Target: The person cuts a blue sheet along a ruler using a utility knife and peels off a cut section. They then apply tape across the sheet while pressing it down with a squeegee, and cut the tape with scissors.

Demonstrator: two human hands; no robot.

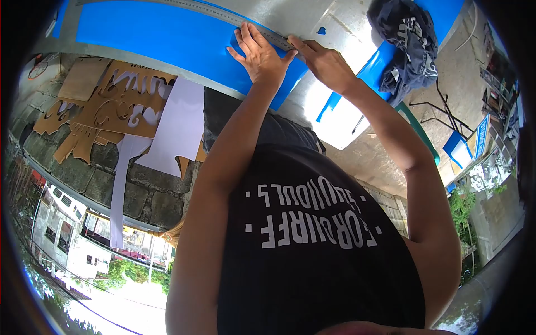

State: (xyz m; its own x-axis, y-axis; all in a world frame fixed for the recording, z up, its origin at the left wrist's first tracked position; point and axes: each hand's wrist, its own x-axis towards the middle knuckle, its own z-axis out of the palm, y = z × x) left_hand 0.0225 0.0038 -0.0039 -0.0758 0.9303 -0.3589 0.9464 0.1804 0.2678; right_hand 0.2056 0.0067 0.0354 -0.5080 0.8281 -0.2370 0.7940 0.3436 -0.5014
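A person's left hand (259, 58) is lying on a long ruler (215, 15) and a big blue sheet (151, 33). Its fingers are spreading wide, with the tips touching the ruler, and the thumb is pointing toward the right hand (326, 64). The right fingers are bending and sitting close together at the ruler's end part. They may be pinching something small, but I cannot tell what it is or how tightly they are closing.

The ruler is lying slantwise on the blue sheet, and the sheet is covering much of the grey surface (343, 14). A little blue scrap (321, 30) is resting past the ruler, near the right hand. Farther to the right, a dark bundle of cloth (405, 42) with pale marks is lying in a heap, with more blue showing around it. Below the surface, on the left, brown cardboard pieces (125, 103) with cut-out shapes are lying beside a pale sheet (181, 114).
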